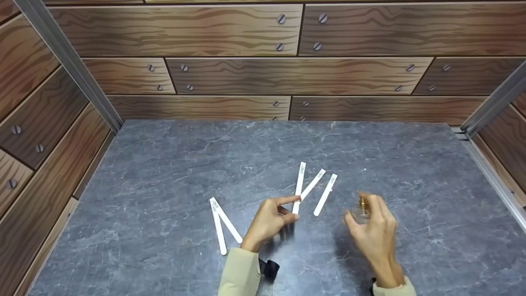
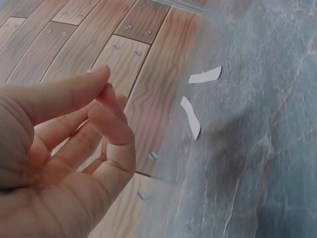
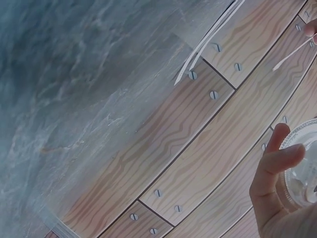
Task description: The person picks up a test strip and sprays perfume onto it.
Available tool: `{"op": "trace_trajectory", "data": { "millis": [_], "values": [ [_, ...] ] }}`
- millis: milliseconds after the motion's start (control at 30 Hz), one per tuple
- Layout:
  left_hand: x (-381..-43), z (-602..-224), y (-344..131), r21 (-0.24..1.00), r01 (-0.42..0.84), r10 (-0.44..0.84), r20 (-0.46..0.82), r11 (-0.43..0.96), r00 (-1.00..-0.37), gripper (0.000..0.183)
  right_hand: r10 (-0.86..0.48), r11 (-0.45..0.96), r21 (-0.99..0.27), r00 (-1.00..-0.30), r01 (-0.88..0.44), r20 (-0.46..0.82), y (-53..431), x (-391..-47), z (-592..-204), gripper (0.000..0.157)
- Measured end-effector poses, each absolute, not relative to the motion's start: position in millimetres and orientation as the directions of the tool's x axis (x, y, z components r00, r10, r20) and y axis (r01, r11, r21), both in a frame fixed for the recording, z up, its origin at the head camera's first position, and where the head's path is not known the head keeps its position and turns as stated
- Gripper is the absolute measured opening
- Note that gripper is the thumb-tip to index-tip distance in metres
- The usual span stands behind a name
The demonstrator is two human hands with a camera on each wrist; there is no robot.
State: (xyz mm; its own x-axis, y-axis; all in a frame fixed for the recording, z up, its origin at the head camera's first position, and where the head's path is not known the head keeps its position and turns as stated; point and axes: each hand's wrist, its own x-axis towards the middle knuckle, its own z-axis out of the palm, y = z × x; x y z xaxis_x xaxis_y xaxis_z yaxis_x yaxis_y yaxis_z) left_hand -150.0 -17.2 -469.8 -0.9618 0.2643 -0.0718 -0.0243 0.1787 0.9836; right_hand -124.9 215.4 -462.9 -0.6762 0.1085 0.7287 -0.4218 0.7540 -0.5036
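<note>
My left hand [image 1: 267, 218] pinches a white paper test strip [image 1: 301, 176] by its lower end, between thumb and fingers. Small dark print marks the strip's upper end. In the right wrist view the held strip [image 3: 292, 54] slants out from the fingertips; the left wrist view hides it behind the fingers. My right hand [image 1: 376, 230] grips a clear glass perfume bottle [image 3: 304, 173] with a gold-coloured neck, the fingers curled over its top. Most of the bottle is hidden by the hand in the head view. Beside the left hand lie two more strips, one slanting [image 1: 315, 181] and one apart [image 1: 324, 196].
Two further strips, a steep one [image 1: 220, 234] and a slanted one [image 1: 231, 227], meet at their tops left of my left forearm. The grey marbled tabletop [image 1: 164, 164] runs back to a wood-patterned wall [image 1: 230, 76]. Metal posts [image 1: 78, 65] stand at the corners.
</note>
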Motion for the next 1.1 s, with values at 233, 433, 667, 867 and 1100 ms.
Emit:
{"op": "trace_trajectory", "data": {
  "millis": [233, 433, 667, 867, 1100],
  "values": [
    [-157, -473, -15, 0.985, -0.028, 0.231, -0.067, 0.169, -0.971, 0.037, 0.103, 0.76, -0.495, -0.673, -0.422, 0.732, 217, -124, -464, 0.044],
    [-162, -478, -11, 0.988, -0.037, 0.205, -0.068, 0.153, -0.976, 0.03, 0.098, 0.75, -0.502, -0.679, -0.43, 0.728, 220, -122, -466, 0.046],
    [-169, -480, -8, 0.981, -0.004, 0.163, -0.036, 0.194, -0.986, 0.024, 0.106, 0.759, -0.505, -0.688, -0.411, 0.718, 221, -120, -466, 0.044],
    [-172, -481, -7, 0.973, 0.007, 0.145, -0.027, 0.23, -0.989, 0.018, 0.098, 0.764, -0.497, -0.688, -0.411, 0.719, 221, -120, -467, 0.044],
    [-178, -484, -8, 0.966, 0.028, 0.121, -0.004, 0.258, -0.993, 0.012, 0.102, 0.761, -0.495, -0.677, -0.418, 0.729, 219, -122, -468, 0.044]
  ]
}}
